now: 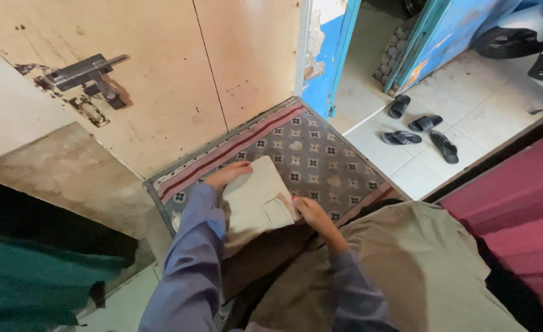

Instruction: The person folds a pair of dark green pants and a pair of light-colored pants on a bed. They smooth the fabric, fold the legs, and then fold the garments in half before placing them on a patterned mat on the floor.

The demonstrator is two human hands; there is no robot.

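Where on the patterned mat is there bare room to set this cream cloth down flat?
Bare mat lies beyond the cream cloth, bordered by the door and the doorway's tiled floor. It is crowded near the body: left hand, right hand and olive fabric cover that end.

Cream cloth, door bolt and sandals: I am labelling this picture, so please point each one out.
cream cloth (pixel 256 203): head view, middle of the folded fabric.
door bolt (pixel 87 71): head view, the metal bar.
sandals (pixel 422 132): head view, among the dark pairs on the tiles.
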